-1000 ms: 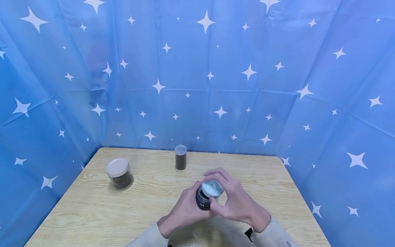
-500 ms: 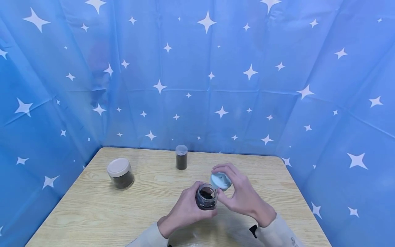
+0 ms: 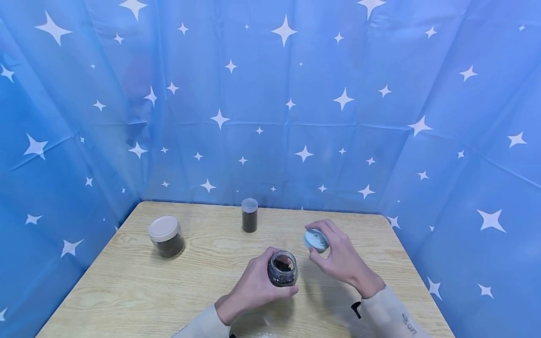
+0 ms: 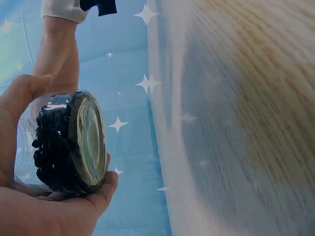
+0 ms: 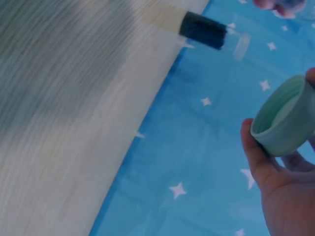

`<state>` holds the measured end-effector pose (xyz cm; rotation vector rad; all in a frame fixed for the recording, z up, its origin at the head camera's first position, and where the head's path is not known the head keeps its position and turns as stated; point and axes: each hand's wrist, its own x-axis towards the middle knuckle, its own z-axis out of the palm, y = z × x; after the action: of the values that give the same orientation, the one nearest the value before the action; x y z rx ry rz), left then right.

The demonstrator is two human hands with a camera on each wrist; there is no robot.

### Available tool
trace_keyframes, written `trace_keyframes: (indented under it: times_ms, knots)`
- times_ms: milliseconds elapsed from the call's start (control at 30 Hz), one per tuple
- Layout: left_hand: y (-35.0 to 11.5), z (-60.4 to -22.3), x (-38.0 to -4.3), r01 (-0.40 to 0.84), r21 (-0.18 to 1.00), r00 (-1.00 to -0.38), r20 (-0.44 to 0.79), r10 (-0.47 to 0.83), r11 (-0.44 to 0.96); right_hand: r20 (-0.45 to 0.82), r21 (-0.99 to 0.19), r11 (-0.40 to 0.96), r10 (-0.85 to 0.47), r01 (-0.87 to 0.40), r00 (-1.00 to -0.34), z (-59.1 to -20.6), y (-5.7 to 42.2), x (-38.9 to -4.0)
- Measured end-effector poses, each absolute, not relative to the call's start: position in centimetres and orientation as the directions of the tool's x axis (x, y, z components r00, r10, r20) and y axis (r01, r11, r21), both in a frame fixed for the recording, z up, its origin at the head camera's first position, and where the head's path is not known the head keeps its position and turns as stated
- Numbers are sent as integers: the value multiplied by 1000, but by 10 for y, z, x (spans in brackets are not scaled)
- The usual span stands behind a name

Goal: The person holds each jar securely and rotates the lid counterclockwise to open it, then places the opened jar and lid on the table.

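My left hand grips a small glass jar partly filled with dark, bead-like pieces. Its mouth is uncovered and faces up toward the head camera. The left wrist view shows the jar's round glass base held clear of the table, thumb on one side and fingers on the other. To the right, my right hand pinches a pale mint-green lid between thumb and fingers, apart from the jar. In the right wrist view the lid shows its hollow underside.
A wide jar with a pale lid and dark contents stands at the table's left. A slim clear-capped container with dark contents stands near the back edge. The wooden table is bordered by a blue star-patterned curtain.
The lid has come off the jar in my right hand and moved to the right and away from it. My left hand keeps the jar in nearly the same place.
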<state>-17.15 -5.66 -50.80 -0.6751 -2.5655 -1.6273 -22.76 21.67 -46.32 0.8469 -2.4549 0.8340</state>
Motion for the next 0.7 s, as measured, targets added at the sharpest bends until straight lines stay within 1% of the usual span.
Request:
trace_keyframes:
  times_ms: [367,500,700]
  knots:
    - [-57,-505,-172,363,860,-908,239,344,358,369,-460,740,-343,-491,-864,-484,236,-245]
    - [-56,-504,-172,357,860,-911,235,338,365,329,-473,758,-320,-449,-888,-491,242,-250]
    - [-56,-504,-172,360,856,-912,239,334,370,311,-478,768,-306,-427,-900,-499,248,-256]
